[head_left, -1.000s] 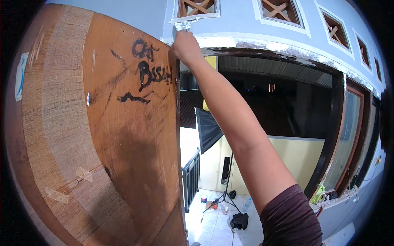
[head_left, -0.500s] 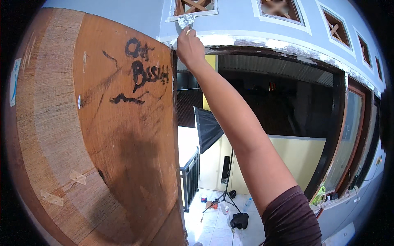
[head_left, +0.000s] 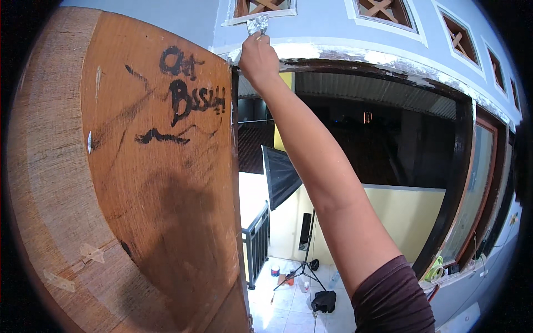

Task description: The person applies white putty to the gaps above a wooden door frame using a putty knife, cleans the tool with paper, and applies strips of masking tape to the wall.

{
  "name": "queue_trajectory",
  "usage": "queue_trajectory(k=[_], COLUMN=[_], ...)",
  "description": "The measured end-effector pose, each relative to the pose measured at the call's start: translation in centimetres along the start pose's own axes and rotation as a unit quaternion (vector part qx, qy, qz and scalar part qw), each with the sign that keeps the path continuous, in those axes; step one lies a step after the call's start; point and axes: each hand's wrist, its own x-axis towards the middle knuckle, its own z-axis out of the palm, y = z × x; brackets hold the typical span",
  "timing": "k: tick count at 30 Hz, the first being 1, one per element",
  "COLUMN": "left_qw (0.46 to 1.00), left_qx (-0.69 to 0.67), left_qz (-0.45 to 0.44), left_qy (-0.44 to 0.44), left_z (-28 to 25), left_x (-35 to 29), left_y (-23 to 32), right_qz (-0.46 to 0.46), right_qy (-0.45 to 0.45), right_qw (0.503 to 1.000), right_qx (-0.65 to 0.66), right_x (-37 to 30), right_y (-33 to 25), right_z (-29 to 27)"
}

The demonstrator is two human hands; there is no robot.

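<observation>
My right hand (head_left: 259,56) is raised overhead and closed on a small scraper (head_left: 257,24). Its metal blade is smeared with white filler. The blade rests flat against the pale blue wall (head_left: 322,22), just above the dark door frame (head_left: 355,67) and below a lattice vent (head_left: 265,6). A white patched band (head_left: 355,54) runs along the top of the frame to the right of my hand. My bare forearm reaches up from the lower right, out of a dark maroon sleeve (head_left: 391,299). My left hand is out of sight.
An open brown wooden door (head_left: 139,183) with black scrawl fills the left. Through the opening lie a black railing (head_left: 256,244), a tripod (head_left: 304,266), a black bag (head_left: 323,301) and small paint cans (head_left: 275,271) on white tiles. Tape rolls (head_left: 435,273) sit on the right window sill.
My right hand and the scraper have crept slightly rightward and upward along the wall above the frame. The wooden door takes up a little less of the view.
</observation>
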Motion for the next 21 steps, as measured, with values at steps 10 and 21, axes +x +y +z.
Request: queue_trajectory(k=[10, 21], left_qw=[1.000, 1.000], left_qx=[0.002, -0.003], left_qz=[0.005, 0.019], left_qy=[-0.008, -0.021], left_z=[0.2, 0.3], left_x=[-0.1, -1.0], left_y=[-0.3, -1.2], right_qz=[-0.018, 0.002], right_qy=[-0.019, -0.095], right_qw=[0.999, 0.990], right_qx=[0.047, 0.107], right_x=[0.4, 0.2], right_y=[-0.8, -2.3], right_z=[-1.7, -6.4])
